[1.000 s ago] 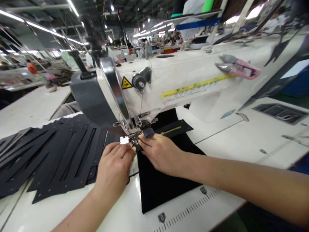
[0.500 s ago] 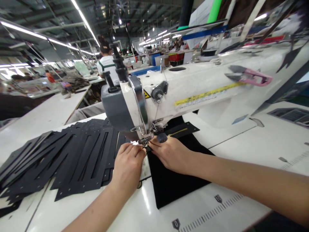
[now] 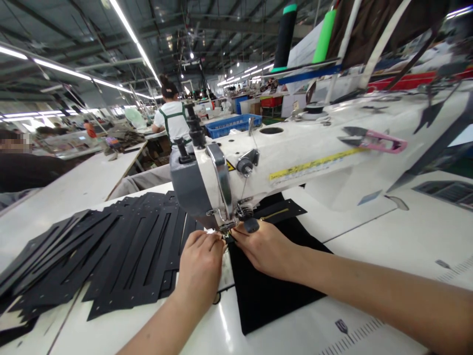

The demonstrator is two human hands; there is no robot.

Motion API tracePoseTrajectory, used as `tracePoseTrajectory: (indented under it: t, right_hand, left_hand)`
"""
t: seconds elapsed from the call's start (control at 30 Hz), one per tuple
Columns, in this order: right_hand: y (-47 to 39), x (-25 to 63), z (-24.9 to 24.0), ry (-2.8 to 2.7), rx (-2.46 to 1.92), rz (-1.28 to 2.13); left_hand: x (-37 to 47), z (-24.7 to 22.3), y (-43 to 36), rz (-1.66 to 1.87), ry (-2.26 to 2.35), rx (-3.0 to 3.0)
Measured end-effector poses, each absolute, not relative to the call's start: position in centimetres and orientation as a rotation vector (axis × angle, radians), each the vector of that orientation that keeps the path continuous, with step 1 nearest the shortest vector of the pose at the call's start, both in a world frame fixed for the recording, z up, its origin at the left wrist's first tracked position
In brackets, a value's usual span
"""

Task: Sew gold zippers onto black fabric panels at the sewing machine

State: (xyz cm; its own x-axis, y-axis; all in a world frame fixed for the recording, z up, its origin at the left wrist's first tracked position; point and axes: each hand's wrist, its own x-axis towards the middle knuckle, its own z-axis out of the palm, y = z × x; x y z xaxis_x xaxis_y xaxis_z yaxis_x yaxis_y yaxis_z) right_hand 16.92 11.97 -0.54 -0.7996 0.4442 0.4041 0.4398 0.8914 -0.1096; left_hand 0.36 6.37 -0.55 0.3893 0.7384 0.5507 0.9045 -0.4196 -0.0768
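Note:
Under the needle area of a white and grey sewing machine (image 3: 314,148) lies a black fabric piece (image 3: 273,301), flat on the machine bed. A dark strip with a gold zipper (image 3: 275,215) lies at its far side. My right hand (image 3: 268,249) rests on the fabric, its fingers closed at the edge beside the presser foot (image 3: 226,228). Just left of the foot, my left hand (image 3: 201,261) is closed in a pinch, its fingertips near the fabric's edge; what they hold is hidden. The two hands' fingertips almost meet.
Many slotted black panels (image 3: 121,251) overlap on the table at left. Pink-handled thread snips (image 3: 373,139) lie on the machine arm. A ruler scale (image 3: 354,337) marks the front edge. Behind stand thread cones (image 3: 325,37), a blue crate (image 3: 232,125) and a person (image 3: 172,118).
The view has tilted up and shifted, so everything sits lower and slightly to the right in the picture. Both hands keep nearly the same place at the presser foot.

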Motion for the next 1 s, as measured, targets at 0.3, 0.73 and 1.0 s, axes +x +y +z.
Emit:
tracePoseTrajectory:
  t: [0.3,0.73,1.0]
  right_hand:
    - [12.3,16.5,-1.0,-2.595,-0.664,0.030]
    - [3.5,24.5,-1.5,-2.468,-0.662,-0.323]
    - [5.6,22.9,6.3,-2.142,-0.977,1.145]
  left_hand:
    - [0.5,-0.7,6.5,-0.701,-1.475,-2.255]
    - [0.6,2.1,0.1,-0.710,-1.392,-2.522]
    - [3.4,2.4,-1.4,-1.087,-1.749,-2.562]
